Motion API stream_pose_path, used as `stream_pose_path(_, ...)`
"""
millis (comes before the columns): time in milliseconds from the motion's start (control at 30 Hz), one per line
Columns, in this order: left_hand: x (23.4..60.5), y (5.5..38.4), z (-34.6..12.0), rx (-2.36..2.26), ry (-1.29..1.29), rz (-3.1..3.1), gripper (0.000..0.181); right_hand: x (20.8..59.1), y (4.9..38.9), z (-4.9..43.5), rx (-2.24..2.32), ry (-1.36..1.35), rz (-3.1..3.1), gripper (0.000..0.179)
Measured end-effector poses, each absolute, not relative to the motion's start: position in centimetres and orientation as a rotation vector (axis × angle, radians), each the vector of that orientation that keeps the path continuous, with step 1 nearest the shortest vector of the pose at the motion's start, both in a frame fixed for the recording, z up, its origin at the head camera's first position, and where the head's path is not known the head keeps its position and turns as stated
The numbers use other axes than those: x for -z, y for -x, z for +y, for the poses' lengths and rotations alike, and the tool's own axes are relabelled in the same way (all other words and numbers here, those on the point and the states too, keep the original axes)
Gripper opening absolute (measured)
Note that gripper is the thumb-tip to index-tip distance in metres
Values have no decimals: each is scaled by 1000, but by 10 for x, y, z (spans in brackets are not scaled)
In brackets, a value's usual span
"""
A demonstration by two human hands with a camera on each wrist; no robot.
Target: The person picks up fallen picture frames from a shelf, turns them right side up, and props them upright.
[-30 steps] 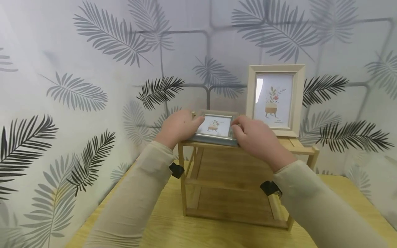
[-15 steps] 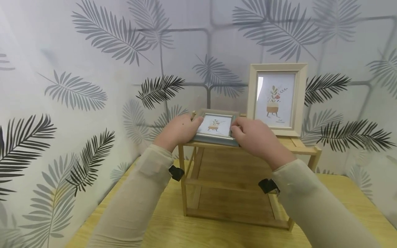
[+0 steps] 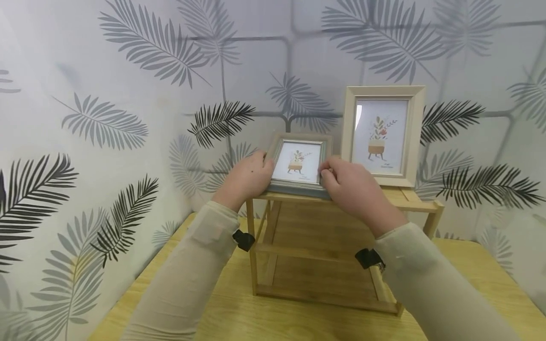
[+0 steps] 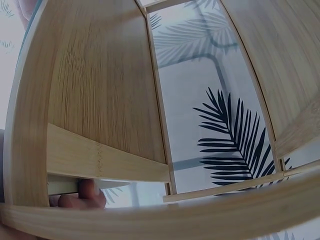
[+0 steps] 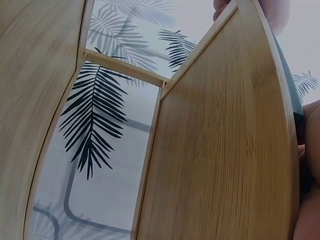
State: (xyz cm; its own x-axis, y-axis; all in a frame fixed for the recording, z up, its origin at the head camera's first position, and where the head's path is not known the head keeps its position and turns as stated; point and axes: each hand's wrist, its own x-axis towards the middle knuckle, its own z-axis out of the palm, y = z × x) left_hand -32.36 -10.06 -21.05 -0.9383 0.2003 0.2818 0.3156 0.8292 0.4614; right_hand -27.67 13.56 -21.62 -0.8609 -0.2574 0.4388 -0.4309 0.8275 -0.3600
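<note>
A small grey-green picture frame (image 3: 296,163) with a potted-plant print leans back at a low angle on the top of the bamboo rack (image 3: 324,255). At its left side, my left hand (image 3: 246,179) grips the edge, thumb on the front rim. Fingers (image 4: 87,195) of that hand show past the rack's top rail in the left wrist view. My right hand (image 3: 351,187) pinches the right side with curled fingers. In the right wrist view this hand (image 5: 312,170) is cut off at the edge, close to a green strip of the frame (image 5: 287,75).
A larger cream picture frame (image 3: 377,137) with a similar print stands upright on the rack, just right of the small one. Under the rack is a yellow wood-grain table (image 3: 222,312). Leaf-patterned wall covering (image 3: 128,156) rises close behind and to the left.
The small picture frame's far edge has risen, so it now tilts up more and shows more of its print. Both hands keep hold at its sides and have barely moved.
</note>
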Motion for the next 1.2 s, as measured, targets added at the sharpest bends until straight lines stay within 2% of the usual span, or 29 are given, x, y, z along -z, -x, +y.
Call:
stream_pose_path(333,212,323,-101,897,388,-2715,58,222,276,132,-583,-520,-2523,37)
stream_pose_path(1200,224,321,-103,1190,569,-2279,57,230,274,132,-546,-405,-2370,80)
